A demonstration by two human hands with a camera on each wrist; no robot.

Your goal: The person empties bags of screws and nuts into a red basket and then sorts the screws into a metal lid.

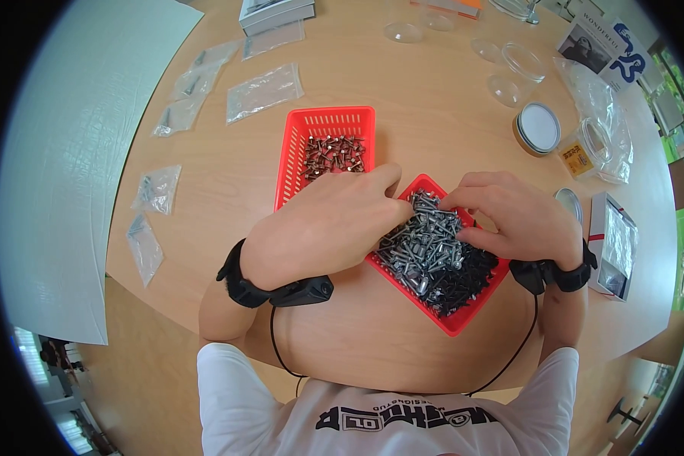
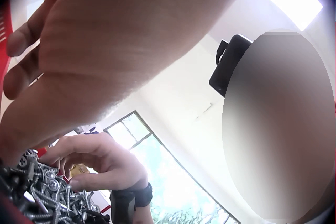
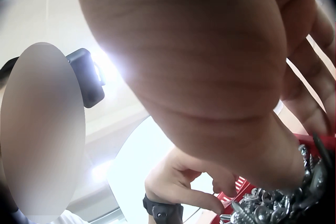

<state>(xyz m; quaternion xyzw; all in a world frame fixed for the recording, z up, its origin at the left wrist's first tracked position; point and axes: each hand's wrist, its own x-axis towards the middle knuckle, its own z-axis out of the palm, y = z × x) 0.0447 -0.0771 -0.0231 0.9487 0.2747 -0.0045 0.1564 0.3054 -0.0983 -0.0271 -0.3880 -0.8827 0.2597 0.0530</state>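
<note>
A red plastic basket holds a mixed heap of silver screws and black screws. My left hand reaches over the basket's left rim, its thumb down at the silver screws and its other fingers loosely bent and apart. From the right side my right hand reaches in, thumb and index finger spread, tips at the silver screws. Nothing shows between the fingers of either hand. In the left wrist view the silver screws lie right under both thumbs. Behind my left hand, a second red basket contains bronze-coloured screws.
Clear plastic bags, some with small parts inside, lie on the left of the wooden table. To the right stand a round tin, a clear jar and an open box. Cables hang from both wrist cameras.
</note>
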